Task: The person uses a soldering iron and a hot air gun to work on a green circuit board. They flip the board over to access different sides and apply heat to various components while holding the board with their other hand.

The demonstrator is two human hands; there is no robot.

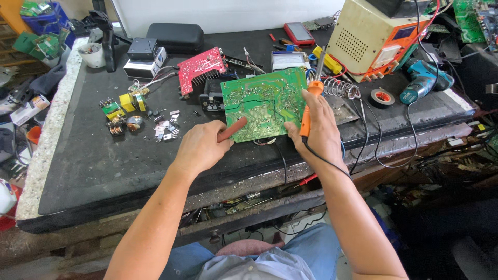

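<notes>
Left hand (199, 148) fingers curled tight around a reddish-brown handle (232, 129), right hand (317, 124) gripping an orange soldering iron (310, 103) – both touching the green circuit board (264, 101), propped mid-workbench (93, 166) beside a red board (201, 65).

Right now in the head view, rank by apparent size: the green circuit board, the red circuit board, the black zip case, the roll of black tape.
1. Green circuit board
2. Black zip case
3. Red circuit board, close to the case; farther back, so unsure
4. Roll of black tape

Green circuit board (264, 103) solder-side up, orange soldering iron (309, 106) upright, brown-red tool (232, 129)
</notes>
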